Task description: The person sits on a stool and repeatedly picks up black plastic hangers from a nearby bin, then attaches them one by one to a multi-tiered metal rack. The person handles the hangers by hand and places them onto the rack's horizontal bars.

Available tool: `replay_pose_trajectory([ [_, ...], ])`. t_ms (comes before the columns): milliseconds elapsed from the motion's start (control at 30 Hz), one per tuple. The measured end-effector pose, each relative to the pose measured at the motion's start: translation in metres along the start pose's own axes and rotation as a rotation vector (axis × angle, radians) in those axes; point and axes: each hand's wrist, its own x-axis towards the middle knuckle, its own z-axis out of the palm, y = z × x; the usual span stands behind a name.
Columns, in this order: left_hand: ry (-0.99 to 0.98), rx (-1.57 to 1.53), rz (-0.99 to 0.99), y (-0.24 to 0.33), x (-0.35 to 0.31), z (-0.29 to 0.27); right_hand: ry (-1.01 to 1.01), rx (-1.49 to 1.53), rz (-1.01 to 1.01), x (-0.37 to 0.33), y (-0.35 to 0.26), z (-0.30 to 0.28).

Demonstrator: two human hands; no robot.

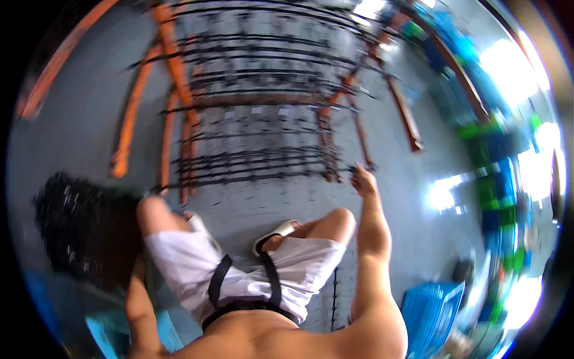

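My right hand [363, 180] is raised at the right side of an orange rack, its fingers closed at the right end of a thin black rod [257, 178]. The rod runs across the rack's lower front and carries small dark pieces along its length, too blurred to name. My left arm [139, 299] reaches forward beside my left knee. The knee hides nearly all of my left hand; only a blurred bit of fingertips [163, 191] shows near the rod's left end. Several similar black rods [251, 160] lie in rows across the rack just beyond.
The orange rack frame [173, 60] spreads its legs on the grey floor. A large dark heap [78, 221] sits left of my knee. Blue crates [433, 311] stand at lower right, a light blue container [104, 335] at lower left. Blue and green crates [502, 221] line the right side.
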Motion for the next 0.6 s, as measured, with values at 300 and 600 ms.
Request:
replay_pose_trajectory([
  [300, 0.01, 0.477, -0.113, 0.1, -0.076, -0.017, 0.508, 0.396, -0.302, -0.08, 0.022, -0.038],
  [600, -0.179, 0.457, -0.082, 0.124, -0.118, -0.064, 0.155, -0.487, -1.099, -0.281, 0.1, 0.121],
])
